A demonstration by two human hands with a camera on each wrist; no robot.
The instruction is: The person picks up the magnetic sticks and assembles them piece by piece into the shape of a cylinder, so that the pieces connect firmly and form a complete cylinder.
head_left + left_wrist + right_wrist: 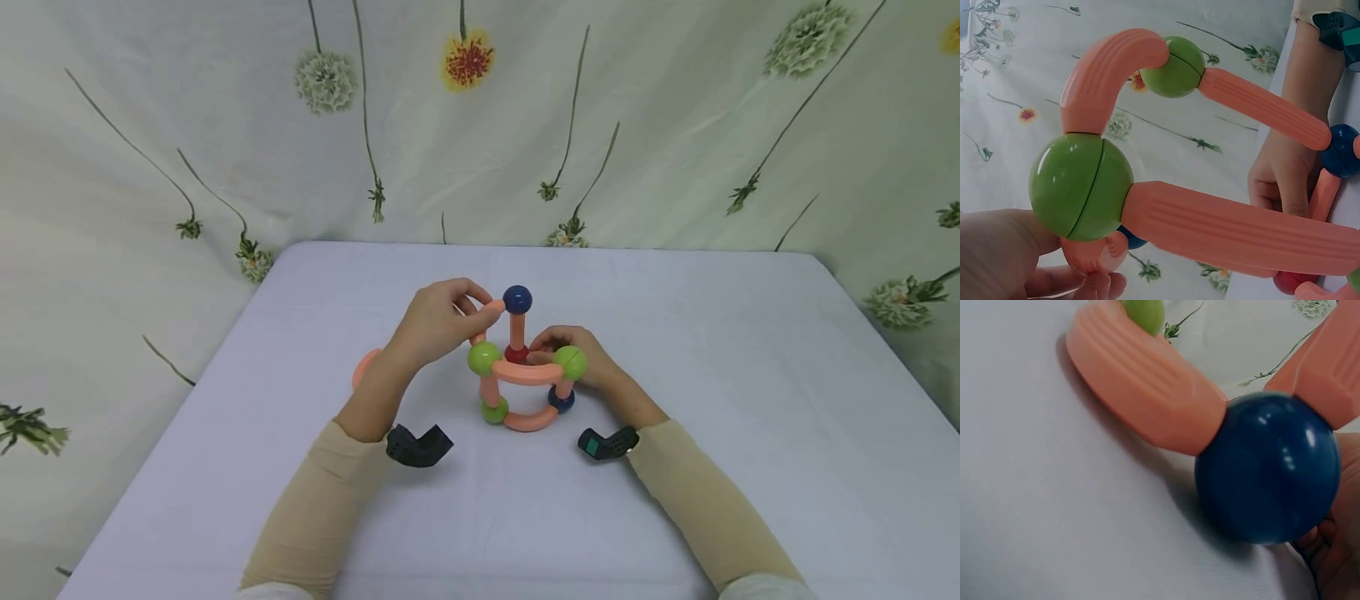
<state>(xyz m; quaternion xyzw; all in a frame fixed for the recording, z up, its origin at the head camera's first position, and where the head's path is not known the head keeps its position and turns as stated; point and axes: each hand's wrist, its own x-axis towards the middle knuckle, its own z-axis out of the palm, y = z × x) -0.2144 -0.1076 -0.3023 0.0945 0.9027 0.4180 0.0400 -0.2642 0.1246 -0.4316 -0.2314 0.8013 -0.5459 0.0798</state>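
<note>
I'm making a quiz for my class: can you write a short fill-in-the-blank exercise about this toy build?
1. The ball on top of the upright stick is ____.
2. The left hand pinches a curved ____ stick beside that ball.
3. The right hand touches a ____ ball.

Missing words: blue; orange; green

Table [750, 375]: covered with a plain pale lavender cloth, smooth, corners rounded at the far edge. Backdrop [675, 125]: cream fabric hung behind and to both sides of the table, creased, printed with long dark stems, green-white puffball blooms and a yellow-red flower [467, 58] near the top. Light: even, soft, shadows faint.
</note>
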